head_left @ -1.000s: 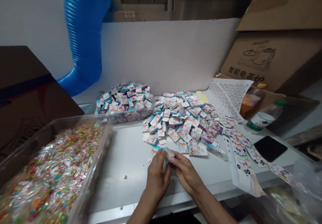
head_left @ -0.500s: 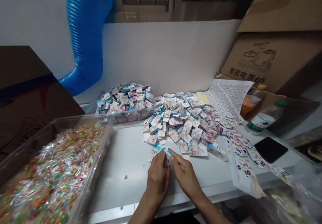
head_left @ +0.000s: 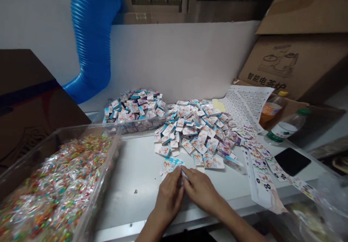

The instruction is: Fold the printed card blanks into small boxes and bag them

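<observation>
My left hand (head_left: pixel 169 191) and my right hand (head_left: pixel 201 188) meet over the front of the white table (head_left: pixel 133 198). Between their fingertips they grip a small printed carton (head_left: pixel 185 175), mostly hidden by the fingers. Just beyond my left fingertips lie flat printed cartons (head_left: pixel 169 165), white and light blue with red hand pictures. Farther back spreads a loose pile of similar cartons (head_left: pixel 199 135), many with flaps sticking out. A clear plastic tray (head_left: pixel 141 125) at the back left is heaped with closed small boxes (head_left: pixel 136 106).
On the left stands a big clear bin (head_left: pixel 115 149) full of clear packets with colourful beads (head_left: pixel 70 176). Printed sheets (head_left: pixel 241 106), two bottles (head_left: pixel 284 128) and a black phone (head_left: pixel 292 161) lie to the right. A blue duct (head_left: pixel 92 35) hangs behind; cardboard boxes (head_left: pixel 296 64) flank the table.
My hands have drawn slightly toward me, and my right hand has turned inward against the left. The carton between them is now more covered, and the flat cartons beyond show more.
</observation>
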`<action>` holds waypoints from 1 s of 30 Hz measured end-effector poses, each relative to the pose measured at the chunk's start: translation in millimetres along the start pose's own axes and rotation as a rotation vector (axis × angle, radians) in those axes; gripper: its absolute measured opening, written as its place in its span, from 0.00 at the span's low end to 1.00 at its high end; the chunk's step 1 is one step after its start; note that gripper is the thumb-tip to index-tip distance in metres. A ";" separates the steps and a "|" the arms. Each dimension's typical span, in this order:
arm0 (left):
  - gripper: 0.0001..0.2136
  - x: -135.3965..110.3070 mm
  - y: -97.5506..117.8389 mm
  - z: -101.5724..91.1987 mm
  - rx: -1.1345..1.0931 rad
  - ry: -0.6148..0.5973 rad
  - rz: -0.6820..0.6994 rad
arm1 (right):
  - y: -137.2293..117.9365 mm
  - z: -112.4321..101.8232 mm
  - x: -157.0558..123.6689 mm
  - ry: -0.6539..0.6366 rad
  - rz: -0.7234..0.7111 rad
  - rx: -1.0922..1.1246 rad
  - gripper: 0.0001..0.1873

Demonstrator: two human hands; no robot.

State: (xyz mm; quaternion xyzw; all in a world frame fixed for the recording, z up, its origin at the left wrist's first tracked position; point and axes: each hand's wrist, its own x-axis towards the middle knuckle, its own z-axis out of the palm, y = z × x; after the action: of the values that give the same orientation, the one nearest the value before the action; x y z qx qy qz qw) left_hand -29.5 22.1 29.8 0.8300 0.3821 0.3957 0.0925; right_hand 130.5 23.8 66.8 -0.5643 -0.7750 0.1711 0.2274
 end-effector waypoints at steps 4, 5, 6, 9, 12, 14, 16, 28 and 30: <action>0.18 -1.6 -21.2 -9.2 0.066 0.006 -0.247 | 31.5 -43.8 38.4 0.025 0.280 0.485 0.22; 0.18 0.6 -28.4 -9.5 0.124 0.012 -0.312 | 35.8 -53.1 47.8 0.148 0.343 0.652 0.26; 0.19 3.9 -35.1 -8.7 0.187 -0.010 -0.366 | 37.6 -59.5 55.3 0.269 0.365 0.782 0.28; 0.20 16.6 -48.0 -1.8 0.297 -0.166 -0.447 | 31.7 -57.1 62.5 0.283 0.317 0.916 0.28; 0.18 25.1 -47.0 4.0 0.293 -0.234 -0.453 | 25.2 -32.0 50.0 0.042 0.252 0.745 0.22; 0.20 25.9 -41.1 2.6 0.285 -0.229 -0.455 | 27.3 -15.5 38.6 0.019 0.208 0.552 0.20; 0.22 24.9 -33.7 -4.1 0.238 -0.218 -0.437 | 32.4 -6.1 29.9 0.024 0.108 0.341 0.22; 0.28 35.7 -13.0 -32.7 0.193 -0.311 -0.077 | 20.6 -9.0 29.7 -0.250 0.084 0.467 0.09; 0.28 35.3 -11.5 -29.2 0.203 -0.339 -0.048 | 17.7 -11.4 28.6 -0.285 0.101 0.646 0.09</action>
State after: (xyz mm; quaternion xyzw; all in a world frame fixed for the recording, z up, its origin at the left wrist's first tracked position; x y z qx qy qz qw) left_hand -43.3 50.7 64.8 0.8805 0.4185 0.2075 0.0808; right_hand 143.3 56.5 71.7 -0.4713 -0.6759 0.4954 0.2750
